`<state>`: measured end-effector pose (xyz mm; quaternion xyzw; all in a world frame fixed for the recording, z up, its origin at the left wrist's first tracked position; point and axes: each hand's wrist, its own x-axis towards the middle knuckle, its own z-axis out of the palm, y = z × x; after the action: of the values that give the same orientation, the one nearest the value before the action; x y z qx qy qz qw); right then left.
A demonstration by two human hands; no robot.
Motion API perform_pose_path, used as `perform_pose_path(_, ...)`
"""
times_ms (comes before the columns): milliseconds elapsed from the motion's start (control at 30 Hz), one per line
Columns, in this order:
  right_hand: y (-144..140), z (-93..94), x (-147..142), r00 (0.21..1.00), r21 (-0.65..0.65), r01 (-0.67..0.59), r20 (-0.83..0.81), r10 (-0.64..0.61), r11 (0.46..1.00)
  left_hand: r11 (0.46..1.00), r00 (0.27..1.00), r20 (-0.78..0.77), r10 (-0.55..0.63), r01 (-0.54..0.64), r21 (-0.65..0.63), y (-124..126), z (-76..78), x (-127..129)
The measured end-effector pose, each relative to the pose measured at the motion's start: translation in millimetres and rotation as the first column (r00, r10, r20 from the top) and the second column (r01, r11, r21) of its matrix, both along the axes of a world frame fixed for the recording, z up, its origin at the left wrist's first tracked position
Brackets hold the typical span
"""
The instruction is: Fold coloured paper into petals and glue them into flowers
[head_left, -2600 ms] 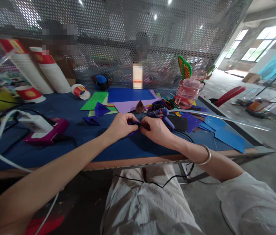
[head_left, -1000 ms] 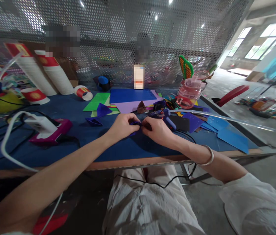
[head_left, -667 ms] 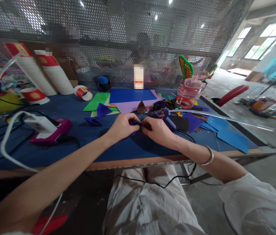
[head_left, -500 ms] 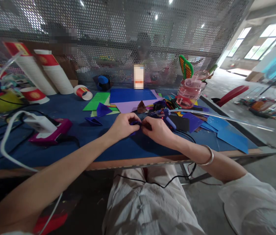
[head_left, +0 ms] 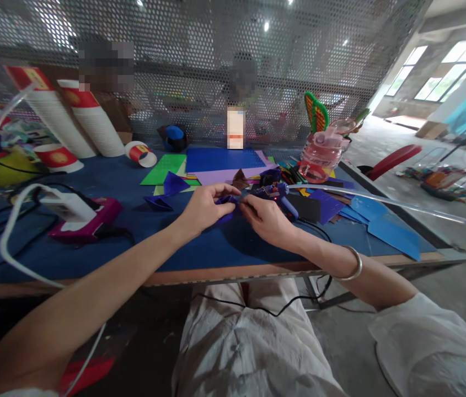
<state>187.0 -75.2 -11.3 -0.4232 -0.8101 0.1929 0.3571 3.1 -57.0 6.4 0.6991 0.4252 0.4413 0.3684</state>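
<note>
My left hand (head_left: 204, 205) pinches a small folded piece of dark blue paper (head_left: 225, 202) just above the blue table (head_left: 216, 251). My right hand (head_left: 266, 216) meets it from the right, with its fingertips on the same piece. A blue glue gun (head_left: 279, 194) lies right behind my right hand, its black cord running off the table's front edge. Most of the paper is hidden by my fingers.
Colored paper sheets (head_left: 216, 162) and folded blue shapes (head_left: 159, 203) lie behind my hands. Stacked paper cups (head_left: 87, 121) stand at the back left, a pink jug (head_left: 319, 157) at the back right. A magenta device (head_left: 86, 218) with cables sits at left. A clear tube (head_left: 381, 199) crosses the right side.
Both hands have lifted the blue paper slightly and my left fingers have opened out around it. The view shifted a little.
</note>
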Motion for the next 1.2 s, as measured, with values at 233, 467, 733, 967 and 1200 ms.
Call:
perform_pose_path(233, -4.5, 3.8, 0.0, 0.998, -0.086, 0.000, -0.060, -0.005, 0.996, 0.997, 0.995, 0.092, 0.046, -0.040, -0.060, 0.2, 0.9, -0.5)
perform_pose_path(467, -3.0, 1.8, -3.4, 1.000, -0.129, -0.018, -0.015, 0.016, 0.992, 0.998, 0.985, 0.163, 0.050, -0.043, -0.042, 0.5, 3.4, -0.9)
perform_pose_path(733, 0.7, -5.2, -5.0, 0.999, -0.169, -0.043, -0.039, 0.037, 0.985, 1.000, 0.986, 0.164, 0.014, -0.010, -0.028, -1.6, 0.5, 0.6)
perform_pose_path(967, -0.3, -0.5, -4.0, 0.998, -0.105, 0.009, -0.062, -0.016, 0.994, 0.999, 0.997, 0.071, 0.018, -0.020, 0.033, -3.7, 4.0, 0.1)
perform_pose_path(1200, 0.3, 4.8, -1.5, 0.996, 0.022, 0.050, -0.069, -0.048, 0.999, 0.996, 0.997, -0.077, 0.012, -0.005, 0.092, -1.6, 3.5, -0.1)
